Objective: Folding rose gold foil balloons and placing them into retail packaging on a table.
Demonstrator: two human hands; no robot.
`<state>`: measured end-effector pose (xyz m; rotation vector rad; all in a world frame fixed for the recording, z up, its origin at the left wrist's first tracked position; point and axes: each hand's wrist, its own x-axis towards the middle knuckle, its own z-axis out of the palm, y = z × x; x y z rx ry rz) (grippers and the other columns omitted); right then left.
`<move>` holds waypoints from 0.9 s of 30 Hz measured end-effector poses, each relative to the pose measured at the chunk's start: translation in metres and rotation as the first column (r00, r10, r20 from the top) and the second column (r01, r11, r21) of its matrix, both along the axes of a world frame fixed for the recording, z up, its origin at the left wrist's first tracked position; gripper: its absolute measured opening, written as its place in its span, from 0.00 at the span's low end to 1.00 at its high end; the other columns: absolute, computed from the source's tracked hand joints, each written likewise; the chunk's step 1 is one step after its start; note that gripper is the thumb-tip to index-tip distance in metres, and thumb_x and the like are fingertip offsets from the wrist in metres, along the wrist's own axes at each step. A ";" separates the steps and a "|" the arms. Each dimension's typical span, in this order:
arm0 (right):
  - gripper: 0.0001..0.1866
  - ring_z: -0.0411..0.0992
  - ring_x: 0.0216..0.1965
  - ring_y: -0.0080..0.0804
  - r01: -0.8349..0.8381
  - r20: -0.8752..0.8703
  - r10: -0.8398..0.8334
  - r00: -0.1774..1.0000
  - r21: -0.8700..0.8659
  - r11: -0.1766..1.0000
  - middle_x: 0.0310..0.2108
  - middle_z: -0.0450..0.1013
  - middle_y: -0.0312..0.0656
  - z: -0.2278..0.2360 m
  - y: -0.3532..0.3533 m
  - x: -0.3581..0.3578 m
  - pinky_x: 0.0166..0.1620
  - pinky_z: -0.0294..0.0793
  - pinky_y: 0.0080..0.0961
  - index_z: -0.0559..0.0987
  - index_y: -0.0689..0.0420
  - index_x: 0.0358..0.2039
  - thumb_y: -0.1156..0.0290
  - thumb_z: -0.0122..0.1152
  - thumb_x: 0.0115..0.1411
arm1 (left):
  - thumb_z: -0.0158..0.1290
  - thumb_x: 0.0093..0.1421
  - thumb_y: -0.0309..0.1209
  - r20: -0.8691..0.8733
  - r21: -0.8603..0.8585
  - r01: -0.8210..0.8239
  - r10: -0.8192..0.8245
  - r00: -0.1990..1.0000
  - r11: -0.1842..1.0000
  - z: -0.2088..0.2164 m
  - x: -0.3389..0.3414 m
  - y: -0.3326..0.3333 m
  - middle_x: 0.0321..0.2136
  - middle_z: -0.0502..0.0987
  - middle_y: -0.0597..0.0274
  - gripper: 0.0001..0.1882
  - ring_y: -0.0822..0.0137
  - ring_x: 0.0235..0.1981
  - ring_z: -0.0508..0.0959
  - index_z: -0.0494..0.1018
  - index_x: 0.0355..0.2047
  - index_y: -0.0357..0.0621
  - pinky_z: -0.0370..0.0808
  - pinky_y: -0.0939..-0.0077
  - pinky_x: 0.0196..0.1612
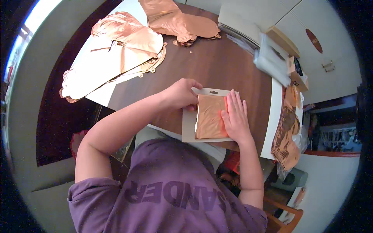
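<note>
Copper foil packet (pixel 209 116) on grey card (pixel 188 126): right hand (pixel 235 116) pressed flat on it, left hand (pixel 182 94) pinching its left edge.

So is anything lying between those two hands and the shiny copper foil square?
Nothing visible. The right hand lies flat on the folded copper foil square, and the left hand touches its upper left edge.

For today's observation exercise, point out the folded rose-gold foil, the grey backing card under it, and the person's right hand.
Folded rose-gold foil (pixel 209 116), head view: middle of its shiny face.
Grey backing card (pixel 188 126), head view: bare left strip.
Right hand (pixel 235 116), head view: back of the hand, lying flat on the foil.
</note>
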<state>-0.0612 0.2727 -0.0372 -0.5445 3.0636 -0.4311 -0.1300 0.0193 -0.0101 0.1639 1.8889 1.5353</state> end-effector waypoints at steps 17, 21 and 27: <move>0.37 0.40 0.72 0.46 0.058 0.040 -0.061 0.997 0.068 0.996 0.71 0.43 0.51 0.004 -0.006 0.000 0.70 0.34 0.51 0.50 0.62 0.69 0.56 0.45 0.67 | 0.54 0.56 0.27 -0.056 -0.081 -0.093 0.088 0.994 0.992 0.006 0.012 0.003 0.32 0.80 0.49 0.26 0.65 0.28 0.82 0.66 0.54 0.30 0.80 0.71 0.32; 0.37 0.39 0.72 0.47 0.059 0.029 -0.061 0.998 0.070 0.996 0.71 0.42 0.51 0.002 -0.005 0.000 0.70 0.35 0.52 0.49 0.62 0.69 0.54 0.44 0.67 | 0.56 0.57 0.29 -0.228 -0.199 -0.078 0.031 0.973 0.977 0.011 0.012 0.006 0.34 0.80 0.44 0.25 0.59 0.32 0.83 0.66 0.53 0.33 0.79 0.67 0.36; 0.37 0.39 0.72 0.48 0.091 0.032 -0.094 0.995 0.078 0.993 0.71 0.42 0.52 0.004 -0.008 0.002 0.70 0.35 0.53 0.48 0.62 0.69 0.53 0.43 0.68 | 0.55 0.57 0.29 -0.508 -0.372 -0.153 -0.062 0.859 0.916 -0.005 0.014 0.010 0.37 0.79 0.45 0.23 0.50 0.39 0.81 0.66 0.52 0.36 0.77 0.58 0.43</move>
